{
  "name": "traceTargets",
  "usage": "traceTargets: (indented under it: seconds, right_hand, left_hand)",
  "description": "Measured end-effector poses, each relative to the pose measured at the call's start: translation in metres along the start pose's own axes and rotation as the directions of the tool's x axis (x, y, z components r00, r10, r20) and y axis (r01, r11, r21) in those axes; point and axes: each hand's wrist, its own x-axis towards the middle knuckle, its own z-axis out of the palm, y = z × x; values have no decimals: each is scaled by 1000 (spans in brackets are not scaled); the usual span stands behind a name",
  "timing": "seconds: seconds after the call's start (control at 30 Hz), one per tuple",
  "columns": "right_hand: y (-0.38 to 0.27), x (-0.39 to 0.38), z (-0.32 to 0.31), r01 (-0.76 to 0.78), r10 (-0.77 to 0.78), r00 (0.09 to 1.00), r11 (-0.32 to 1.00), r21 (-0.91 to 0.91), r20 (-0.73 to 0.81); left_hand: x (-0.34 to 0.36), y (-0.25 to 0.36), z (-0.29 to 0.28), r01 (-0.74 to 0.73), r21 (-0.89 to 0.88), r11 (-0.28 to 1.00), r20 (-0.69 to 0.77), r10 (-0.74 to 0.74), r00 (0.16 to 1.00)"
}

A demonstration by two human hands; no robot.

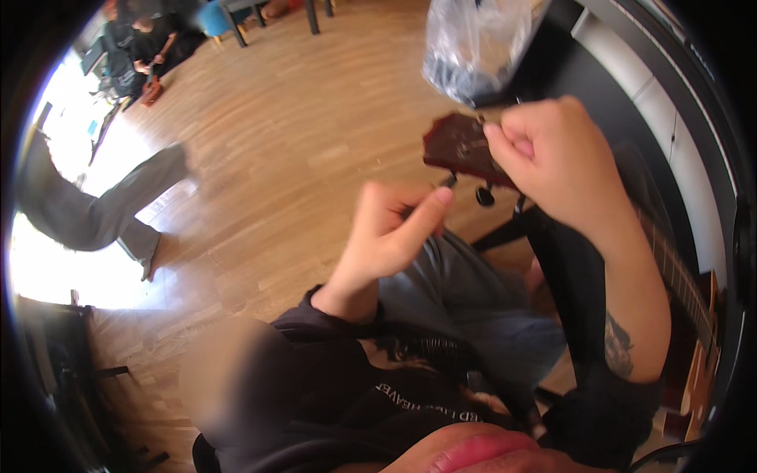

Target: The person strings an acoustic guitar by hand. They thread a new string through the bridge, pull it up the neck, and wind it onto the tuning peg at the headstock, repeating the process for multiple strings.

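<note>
Through the head view, the only one here, I see a guitar's headstock (451,148), dark-faced and reddish at the edge, raised over the floor (276,173) in front of the person. The right hand (556,154) is closed, thumb tip drawn to the curled forefinger, just over the headstock's right side; I can't tell whether it pinches a string. The left hand (394,232) is narrow too, fingers curled and thumb reaching to a peg (449,180) on the near edge; whether it grips that peg is unclear. Another peg (484,196) sticks out bare beside it. A fretted neck (680,272) shows beyond the right forearm, probably the same guitar's. I'd expect it to be light for its length, stiff, fairly slick where varnished, and easily dinged at the headstock. The neck looks the safest hold; the pegs would want only fingertips, gently.
</note>
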Motion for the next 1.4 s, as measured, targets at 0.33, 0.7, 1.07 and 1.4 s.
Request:
traceTargets:
  seconds: [0.33, 0.7, 1.07, 1.4]
  right_hand:
    - [6, -7, 1, 0, -1, 1000, 992, 129, 5]
    - [0, -10, 6, 56, -53, 996, 997, 49, -65]
    - [-7, 0, 4, -53, 41, 992, 994, 94, 123]
    - [-5, 15, -7, 84, -90, 991, 994, -64, -102]
  left_hand:
    - [-13, 59, 59, -312, -776, 547, 299, 756, 583]
    - [-14, 69, 100, -328, -748, 577, 439, 801, 407]
    - [25, 40, -6, -671, 289, 683, 231, 630, 741]
    - [62, 36, -73, -450, 752, 481, 62, 629, 775]
